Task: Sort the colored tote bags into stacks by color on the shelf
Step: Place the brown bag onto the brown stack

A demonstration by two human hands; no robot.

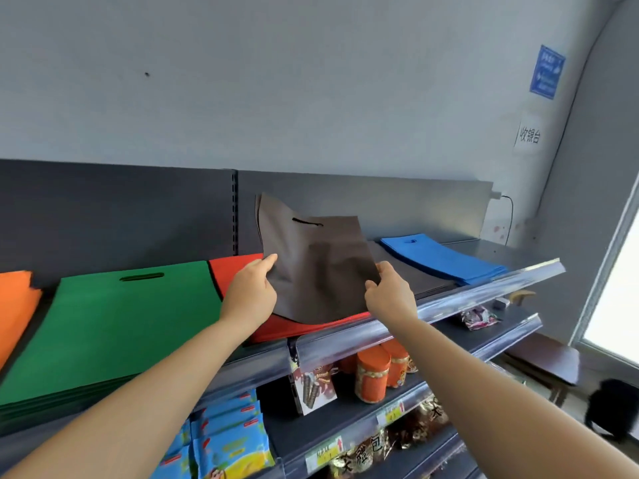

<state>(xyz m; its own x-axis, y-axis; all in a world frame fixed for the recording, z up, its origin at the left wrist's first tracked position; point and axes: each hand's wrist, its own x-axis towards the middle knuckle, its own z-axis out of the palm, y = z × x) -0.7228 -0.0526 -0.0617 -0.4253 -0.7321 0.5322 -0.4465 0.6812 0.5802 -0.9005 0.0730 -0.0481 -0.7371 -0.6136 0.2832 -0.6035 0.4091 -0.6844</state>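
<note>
Left hand (254, 292): pinching brown bag (318, 267) at its left edge.
Right hand (389, 295): pinching its right edge.
Brown bag: one, raised between the hands, over the red stack (311, 328).
Stacks on top shelf (484, 288): five, namely orange (15, 302), green (114, 326), red, brown (415, 274), blue (442, 259).

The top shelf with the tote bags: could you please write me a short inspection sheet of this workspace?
Surface: top shelf, dark metal.
Job's things: orange stack, green stack, red stack, brown stack, blue stack; one brown bag lifted over the red stack.
Clutter: nothing seen.
Hands: left hand and right hand pinch the brown bag's sides.
Cables: black cable on the wall.
Surroundings: snack packets, orange jars below.
</note>
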